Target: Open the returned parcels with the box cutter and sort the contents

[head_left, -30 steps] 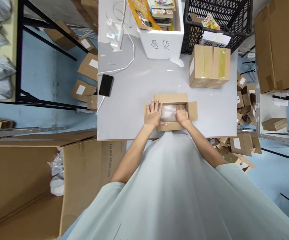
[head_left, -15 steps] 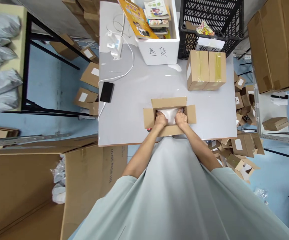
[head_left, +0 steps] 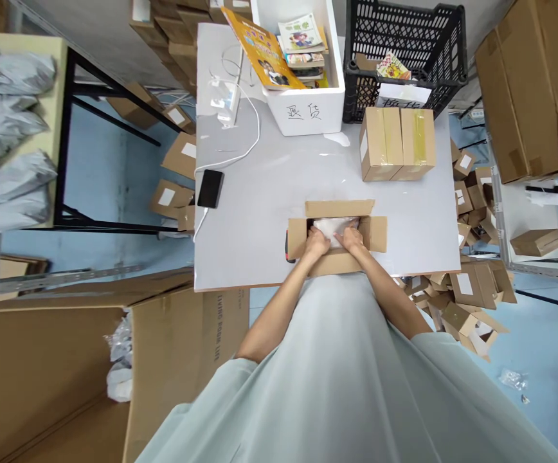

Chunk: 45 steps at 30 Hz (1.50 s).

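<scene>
And the white packet [head_left: 331, 227] sits inside the open cardboard box [head_left: 339, 208], long axis running left to right, left hand [head_left: 317, 242] and right hand [head_left: 351, 238] equally near at either end, thumbs inward; other fingertips are hidden, so clamped or not, I can't tell.

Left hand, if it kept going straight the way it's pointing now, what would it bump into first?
Most likely the white package inside the open cardboard box; the left hand seems to be right against it, though depth in there is hard to judge.
</scene>
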Each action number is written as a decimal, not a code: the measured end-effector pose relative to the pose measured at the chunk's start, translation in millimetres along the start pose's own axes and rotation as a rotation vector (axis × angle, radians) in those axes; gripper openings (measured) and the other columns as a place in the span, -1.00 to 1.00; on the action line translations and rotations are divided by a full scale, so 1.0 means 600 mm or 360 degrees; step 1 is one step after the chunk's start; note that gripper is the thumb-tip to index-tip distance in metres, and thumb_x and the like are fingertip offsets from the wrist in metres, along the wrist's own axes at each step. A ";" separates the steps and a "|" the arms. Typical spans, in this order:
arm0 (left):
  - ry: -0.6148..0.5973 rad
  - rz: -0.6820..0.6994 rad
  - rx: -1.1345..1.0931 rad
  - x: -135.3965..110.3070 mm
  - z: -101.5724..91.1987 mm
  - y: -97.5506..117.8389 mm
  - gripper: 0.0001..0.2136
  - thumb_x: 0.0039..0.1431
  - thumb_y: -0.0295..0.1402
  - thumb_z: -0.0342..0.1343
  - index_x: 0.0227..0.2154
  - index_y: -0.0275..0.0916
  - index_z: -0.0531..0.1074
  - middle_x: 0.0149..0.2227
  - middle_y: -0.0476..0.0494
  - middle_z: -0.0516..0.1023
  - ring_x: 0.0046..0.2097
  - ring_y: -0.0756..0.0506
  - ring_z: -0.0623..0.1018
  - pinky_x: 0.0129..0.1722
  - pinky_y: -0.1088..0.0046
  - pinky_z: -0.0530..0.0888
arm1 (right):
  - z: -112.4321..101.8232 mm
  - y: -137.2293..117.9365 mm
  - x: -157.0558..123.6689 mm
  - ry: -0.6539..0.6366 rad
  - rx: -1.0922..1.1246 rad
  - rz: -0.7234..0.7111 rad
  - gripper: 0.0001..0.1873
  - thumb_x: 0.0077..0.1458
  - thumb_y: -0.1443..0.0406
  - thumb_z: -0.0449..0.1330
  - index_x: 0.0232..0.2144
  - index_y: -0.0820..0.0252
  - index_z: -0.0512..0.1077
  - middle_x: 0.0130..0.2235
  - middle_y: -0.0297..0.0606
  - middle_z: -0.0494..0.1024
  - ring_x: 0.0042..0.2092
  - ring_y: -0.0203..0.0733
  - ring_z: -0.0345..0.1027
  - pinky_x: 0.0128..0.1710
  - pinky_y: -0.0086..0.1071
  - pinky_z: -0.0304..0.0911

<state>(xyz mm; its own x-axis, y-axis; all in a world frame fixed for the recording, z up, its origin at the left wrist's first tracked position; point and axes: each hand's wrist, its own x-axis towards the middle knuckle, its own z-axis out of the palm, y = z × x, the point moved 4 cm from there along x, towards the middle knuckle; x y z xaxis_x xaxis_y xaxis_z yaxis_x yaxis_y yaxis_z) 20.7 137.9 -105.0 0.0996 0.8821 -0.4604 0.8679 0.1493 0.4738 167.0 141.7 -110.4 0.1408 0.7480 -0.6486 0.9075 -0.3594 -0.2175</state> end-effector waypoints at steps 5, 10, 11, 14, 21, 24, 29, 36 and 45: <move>0.0012 0.0116 0.0443 -0.061 -0.017 0.056 -0.53 0.37 -0.59 0.06 0.31 -0.58 0.34 0.27 -0.70 0.47 0.27 -0.41 0.58 0.25 0.13 0.53 | -0.015 0.015 -0.018 -0.0007 -0.0022 -0.0050 -0.08 0.46 0.10 0.25 0.52 0.68 0.05 0.26 0.47 0.58 0.36 0.26 0.51 0.29 -0.14 0.40; -0.0034 0.0322 0.0577 -0.086 -0.042 0.090 -0.60 0.41 -0.66 -0.09 0.19 -0.37 0.47 0.16 -0.49 0.53 0.15 -0.33 0.61 0.03 0.19 0.62 | -0.030 0.013 -0.070 0.0130 -0.0140 -0.0219 -0.35 0.47 0.21 0.22 0.44 0.42 0.25 0.24 0.28 0.61 0.24 0.21 0.59 0.17 -0.15 0.46; -0.0034 0.0374 0.0592 -0.089 -0.046 0.092 -0.61 0.41 -0.64 -0.06 0.18 -0.34 0.47 0.16 -0.46 0.53 0.15 -0.33 0.61 0.01 0.20 0.62 | -0.033 0.011 -0.081 0.0174 -0.0172 -0.0282 -0.40 0.48 0.24 0.20 0.44 0.33 0.27 0.26 0.23 0.59 0.22 0.18 0.60 0.14 -0.16 0.47; 0.0014 0.0532 0.0583 -0.099 -0.058 0.086 -0.67 0.43 -0.57 0.01 0.15 -0.25 0.50 0.14 -0.39 0.54 0.15 -0.33 0.58 0.01 0.19 0.60 | -0.042 0.010 -0.104 0.0270 -0.0270 -0.0427 -0.48 0.50 0.33 0.11 0.43 0.11 0.36 0.26 0.10 0.57 0.18 0.11 0.58 0.14 -0.18 0.44; 0.0121 0.0896 0.0376 -0.139 -0.085 0.034 -0.78 0.47 -0.40 0.03 0.00 -0.18 0.57 0.02 -0.36 0.61 0.16 -0.36 0.55 0.22 0.02 0.50 | -0.062 0.019 -0.149 0.0423 -0.0347 -0.0764 -0.54 0.43 0.45 0.02 0.15 0.18 0.63 0.13 0.07 0.60 0.22 0.17 0.42 0.27 -0.04 0.33; 0.0212 0.0977 0.0217 -0.158 -0.097 0.016 -0.76 0.44 -0.37 0.07 0.03 -0.13 0.58 0.11 -0.33 0.61 0.29 -0.35 0.51 0.37 -0.05 0.41 | -0.074 0.021 -0.174 0.0505 -0.0254 -0.0963 -0.59 0.35 0.46 0.10 0.09 0.17 0.64 0.28 0.09 0.51 0.37 0.22 0.28 0.35 0.09 0.27; 0.0351 0.0875 -0.0153 -0.180 -0.129 0.009 -0.65 0.38 -0.36 0.09 0.17 -0.09 0.53 0.15 -0.29 0.60 0.28 -0.31 0.55 0.40 -0.03 0.43 | -0.110 0.010 -0.215 0.0480 -0.0066 -0.1216 -0.57 0.27 0.45 0.13 0.10 0.12 0.58 0.33 -0.03 0.54 0.37 0.13 0.38 0.37 -0.04 0.31; 0.0982 0.0530 -0.0661 -0.207 -0.211 -0.004 -0.14 0.32 0.12 0.29 0.52 -0.15 0.14 0.51 -0.47 0.24 0.55 -0.37 0.27 0.47 -0.01 0.39 | -0.201 0.012 -0.260 0.0956 0.0943 -0.1031 -0.83 0.40 0.17 0.21 -0.03 0.04 0.52 0.00 -0.20 0.69 0.02 0.00 0.60 0.01 -0.26 0.50; 0.0011 0.0066 -0.1931 -0.209 -0.187 0.030 -0.32 -0.10 0.21 0.54 -0.06 -0.19 0.65 -0.09 -0.25 0.76 0.07 -0.39 0.72 0.02 0.14 0.71 | -0.196 -0.033 -0.236 0.0791 0.1946 -0.0786 -0.44 0.22 -0.20 0.40 -0.06 0.09 0.48 -0.08 -0.21 0.68 -0.05 -0.05 0.59 -0.05 -0.24 0.57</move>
<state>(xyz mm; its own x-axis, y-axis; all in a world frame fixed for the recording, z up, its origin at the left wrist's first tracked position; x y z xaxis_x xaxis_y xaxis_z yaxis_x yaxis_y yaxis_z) -30.9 79.9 45.3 0.1104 0.8980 -0.4260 -0.1562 0.4389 0.8848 175.7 108.3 71.6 0.2696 0.9614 -0.0544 0.0276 -0.0641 -0.9976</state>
